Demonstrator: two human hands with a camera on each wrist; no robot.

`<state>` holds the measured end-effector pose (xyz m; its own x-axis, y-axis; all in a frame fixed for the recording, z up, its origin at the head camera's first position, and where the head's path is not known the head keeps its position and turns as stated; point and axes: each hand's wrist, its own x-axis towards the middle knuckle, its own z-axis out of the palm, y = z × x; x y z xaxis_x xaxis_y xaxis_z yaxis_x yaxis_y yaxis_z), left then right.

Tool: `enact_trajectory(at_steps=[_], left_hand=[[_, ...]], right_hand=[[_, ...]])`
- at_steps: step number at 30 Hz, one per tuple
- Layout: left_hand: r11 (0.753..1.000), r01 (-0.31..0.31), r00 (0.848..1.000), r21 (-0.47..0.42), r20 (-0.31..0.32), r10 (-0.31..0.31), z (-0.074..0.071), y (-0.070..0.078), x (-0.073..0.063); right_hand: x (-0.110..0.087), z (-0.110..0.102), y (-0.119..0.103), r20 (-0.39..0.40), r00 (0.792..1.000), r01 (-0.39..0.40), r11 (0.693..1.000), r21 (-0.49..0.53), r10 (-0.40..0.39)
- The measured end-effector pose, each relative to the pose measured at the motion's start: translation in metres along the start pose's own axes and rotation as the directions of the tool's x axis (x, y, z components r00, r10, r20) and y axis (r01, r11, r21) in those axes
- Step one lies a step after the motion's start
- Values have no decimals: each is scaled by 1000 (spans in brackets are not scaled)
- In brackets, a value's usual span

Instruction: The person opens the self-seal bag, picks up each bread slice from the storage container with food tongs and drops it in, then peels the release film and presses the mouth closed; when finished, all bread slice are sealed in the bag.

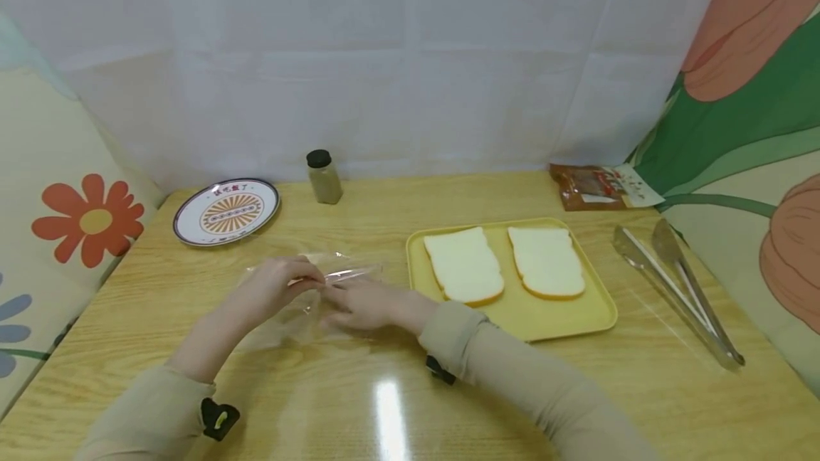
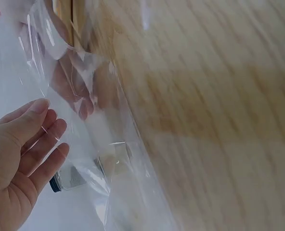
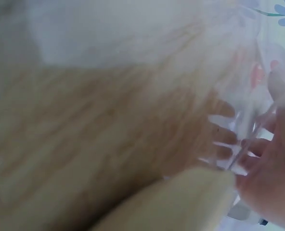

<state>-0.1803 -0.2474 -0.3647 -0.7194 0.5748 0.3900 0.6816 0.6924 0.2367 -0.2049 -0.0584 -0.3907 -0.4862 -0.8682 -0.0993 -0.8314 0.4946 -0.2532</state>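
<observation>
A clear plastic bag (image 1: 342, 274) lies crumpled on the wooden table (image 1: 397, 390), left of centre. My left hand (image 1: 282, 287) pinches its edge from the left; in the left wrist view the thumb and fingers (image 2: 39, 126) meet the film of the bag (image 2: 84, 125). My right hand (image 1: 361, 306) lies low with straight fingers against the bag, and those fingers show through the film. The right wrist view is blurred: the right hand (image 3: 272, 178) is beside the bag (image 3: 251, 115).
A yellow tray (image 1: 596, 315) with two bread slices (image 1: 464, 265) (image 1: 547, 262) sits right of the hands. Metal tongs (image 1: 679, 294) lie at the right edge, a brown packet (image 1: 598, 187) behind them. A patterned plate (image 1: 225, 210) and a spice jar (image 1: 324, 176) stand at the back.
</observation>
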Motion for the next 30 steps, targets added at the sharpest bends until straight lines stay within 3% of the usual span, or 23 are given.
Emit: enact_trajectory(at_steps=[6,10,17,26,30], left_hand=[[1000,0,1000,-14,-23,-1,-5,2,0],[1000,-9,999,-6,-38,8,-8,3,0],[997,-73,996,-16,-56,72,-15,7,6],[999,-33,999,19,26,33,-13,2,5],[999,-48,999,23,-15,48,-12,-2,4]], right_hand=[[-1,3,-4,81,981,-177,984,14,175],[-2,5,-5,99,973,-206,978,-15,207],[-2,5,-2,104,975,-192,980,-45,195],[-4,1,-3,145,983,-110,994,-3,109],[-6,-1,-4,155,984,-82,995,-49,88]])
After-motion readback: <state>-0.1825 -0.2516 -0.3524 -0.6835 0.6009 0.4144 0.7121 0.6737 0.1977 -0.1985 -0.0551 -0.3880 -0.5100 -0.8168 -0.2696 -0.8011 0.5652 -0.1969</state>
